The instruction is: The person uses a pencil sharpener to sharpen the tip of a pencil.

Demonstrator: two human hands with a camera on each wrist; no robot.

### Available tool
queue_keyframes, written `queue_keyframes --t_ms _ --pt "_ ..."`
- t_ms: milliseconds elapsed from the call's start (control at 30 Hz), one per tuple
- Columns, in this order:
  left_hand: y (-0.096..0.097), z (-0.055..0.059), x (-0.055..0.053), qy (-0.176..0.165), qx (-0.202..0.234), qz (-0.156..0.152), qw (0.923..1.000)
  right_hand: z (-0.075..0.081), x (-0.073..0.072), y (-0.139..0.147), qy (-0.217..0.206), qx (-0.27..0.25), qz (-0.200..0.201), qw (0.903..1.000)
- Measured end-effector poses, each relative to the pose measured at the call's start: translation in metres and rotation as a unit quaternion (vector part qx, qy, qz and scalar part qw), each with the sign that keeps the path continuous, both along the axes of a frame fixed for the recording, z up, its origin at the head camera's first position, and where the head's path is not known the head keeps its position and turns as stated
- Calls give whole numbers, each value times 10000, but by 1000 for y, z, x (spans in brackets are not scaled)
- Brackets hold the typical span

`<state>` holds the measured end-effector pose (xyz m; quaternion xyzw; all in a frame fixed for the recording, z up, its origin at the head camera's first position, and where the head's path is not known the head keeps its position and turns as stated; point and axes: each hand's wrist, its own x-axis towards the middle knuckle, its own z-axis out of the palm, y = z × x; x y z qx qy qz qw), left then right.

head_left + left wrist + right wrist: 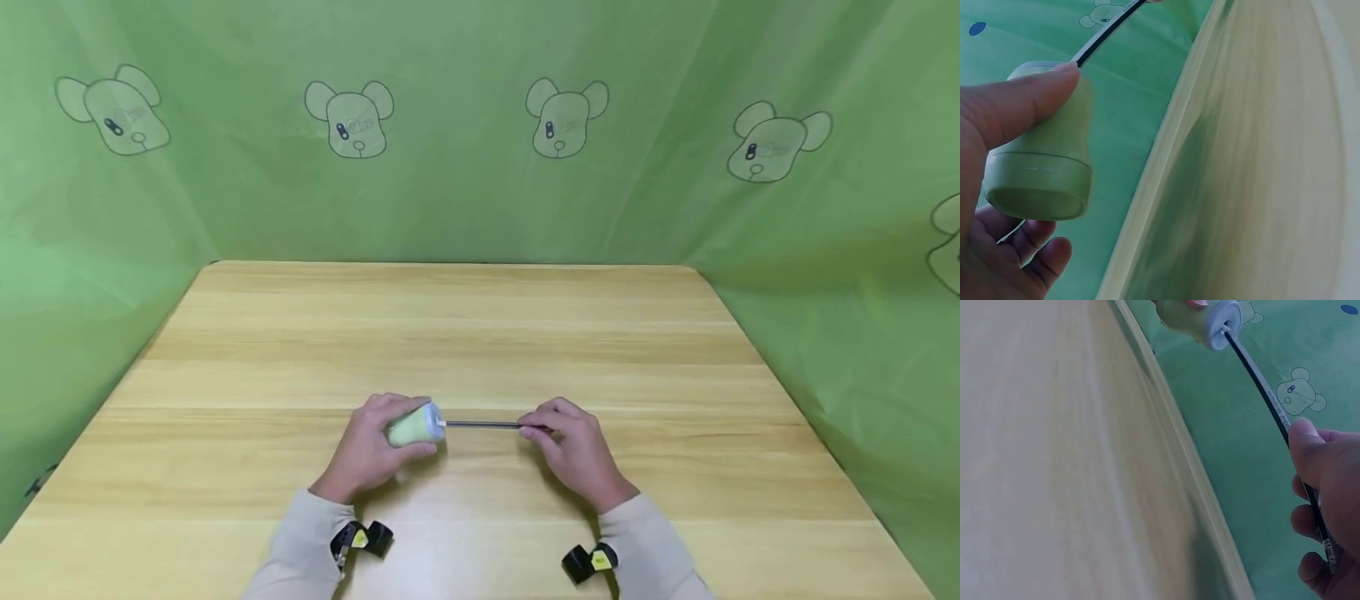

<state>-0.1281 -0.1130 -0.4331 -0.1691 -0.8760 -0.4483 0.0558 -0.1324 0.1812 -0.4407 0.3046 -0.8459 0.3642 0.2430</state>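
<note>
My left hand [367, 450] grips a green pencil sharpener [408, 427] between thumb and fingers, its light blue end turned to the right. In the left wrist view, the sharpener's rounded green base [1040, 181] faces the camera. A dark pencil [483, 425] with pale lettering along one side runs level between the hands. Its sharpened tip is right at the hole in the blue end [1225, 325], as the right wrist view shows. Toward the pencil's other end, my right hand [573, 450] pinches it with thumb and fingers. Both hands are above the near half of the table.
The wooden table [465, 333] spreads under both hands. Green curtains [450, 200] printed with bear heads hang behind it and along both sides. A black wrist camera [375, 539] is strapped at the left sleeve, and another camera [579, 565] at the right.
</note>
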Motion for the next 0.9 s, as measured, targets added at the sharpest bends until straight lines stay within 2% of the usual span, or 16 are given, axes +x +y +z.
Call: queue_keyframes --t_ms 167,300,467,600,767,900 --pt "3 2 1 3 -250 -148 9996 4 2 0 -80 194 -66 9998" --pt "6 3 4 -17 -460 -393 9982 7 5 -1 -264 319 58 9991" --pt "8 0 6 5 -358 -587 9976 7 8 -4 -150 403 119 9990" --pt "8 -2 6 73 -213 -594 9980 6 7 -3 109 267 94 9995" --pt "10 0 7 12 -89 -404 9991 7 7 -2 468 174 210 9985" --pt "12 0 7 -34 -5 -462 9989 8 4 2 492 133 384 9980"
